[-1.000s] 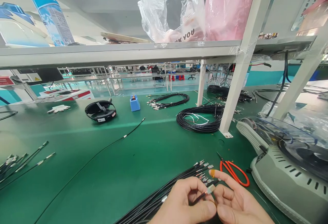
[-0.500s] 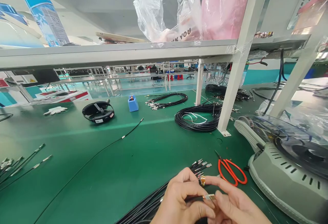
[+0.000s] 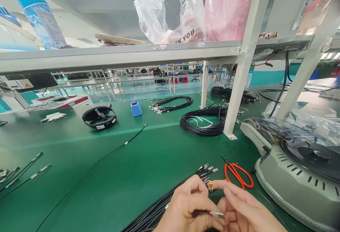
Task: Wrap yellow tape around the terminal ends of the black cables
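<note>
Both hands are pinching one black wire by its metal terminal, left hand gripping the wire, right hand fingering the tip. Beside them a wire bundle is lying; beyond the right hand, red scissors are resting on the green surface.

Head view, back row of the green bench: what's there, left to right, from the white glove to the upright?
White glove → black reel → blue box → small cable loop → big cable coil → white upright.
</note>
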Demonstrator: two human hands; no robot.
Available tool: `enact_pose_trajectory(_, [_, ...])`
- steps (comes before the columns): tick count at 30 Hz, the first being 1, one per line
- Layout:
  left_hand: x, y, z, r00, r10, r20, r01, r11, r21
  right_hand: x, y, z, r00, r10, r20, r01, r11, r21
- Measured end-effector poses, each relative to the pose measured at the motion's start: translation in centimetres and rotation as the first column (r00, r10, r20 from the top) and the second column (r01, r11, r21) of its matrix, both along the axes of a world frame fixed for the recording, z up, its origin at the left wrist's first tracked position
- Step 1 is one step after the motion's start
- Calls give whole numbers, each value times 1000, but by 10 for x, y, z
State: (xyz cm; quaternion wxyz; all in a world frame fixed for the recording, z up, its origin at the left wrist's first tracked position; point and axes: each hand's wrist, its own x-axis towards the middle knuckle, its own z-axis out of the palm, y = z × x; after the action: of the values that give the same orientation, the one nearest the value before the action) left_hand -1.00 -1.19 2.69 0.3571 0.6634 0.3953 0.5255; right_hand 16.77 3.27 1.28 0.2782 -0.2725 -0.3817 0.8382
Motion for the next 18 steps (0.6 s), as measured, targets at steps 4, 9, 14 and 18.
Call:
enact_pose_trajectory(4, [-2, 2, -6, 998, -33, -59, 37, 997, 66, -6, 0, -7, 994, 98, -40, -99, 995, -17])
enact_pose_trajectory(9, [-4, 0, 2, 992, -15, -124, 21, 999, 50, -2, 5, -14, 975, 210, -78, -202, 975, 95])
enact_pose_trajectory(14, [-6, -2, 18, 999, 15, -50, -25, 980, -197, 2, 5, 0, 996, -64, 63, 46, 966, 255])
enact_pose_trajectory(18, [-10, 3, 14, 999, 29, 31, -18, 950, -312, -6, -6, 12, 865, -486, 121, 385, 800, 461])
